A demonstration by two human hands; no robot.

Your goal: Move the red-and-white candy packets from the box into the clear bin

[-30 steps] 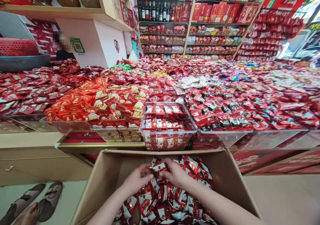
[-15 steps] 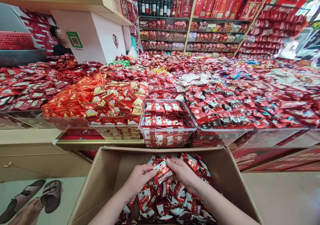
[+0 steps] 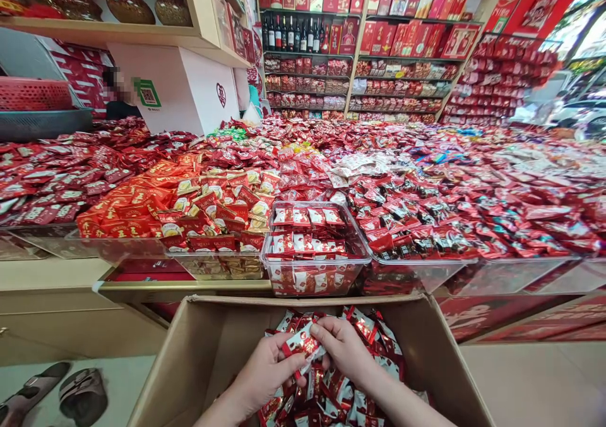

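Note:
Both my hands are inside an open cardboard box (image 3: pixel 199 345) full of red and white candy packets (image 3: pixel 360 351). My left hand (image 3: pixel 267 370) and my right hand (image 3: pixel 343 348) pinch the same small bunch of red and white packets (image 3: pixel 300 345) between their fingertips, just above the heap. Right behind the box stands a clear plastic bin (image 3: pixel 316 250) with the same kind of packets laid in neat rows.
A wide counter of clear bins heaped with red wrapped sweets (image 3: pixel 426 193) stretches beyond. Orange-red packets (image 3: pixel 180 206) fill the bin at the left. Shelves of red boxes and bottles (image 3: pixel 360 42) line the back wall. Sandals (image 3: pixel 57 392) lie on the floor, lower left. A person (image 3: pixel 118 95) sits far left.
My hands gathered packets from the heap and lifted them slightly, now pinching a bunch together. The view tilted a little downward, then up.

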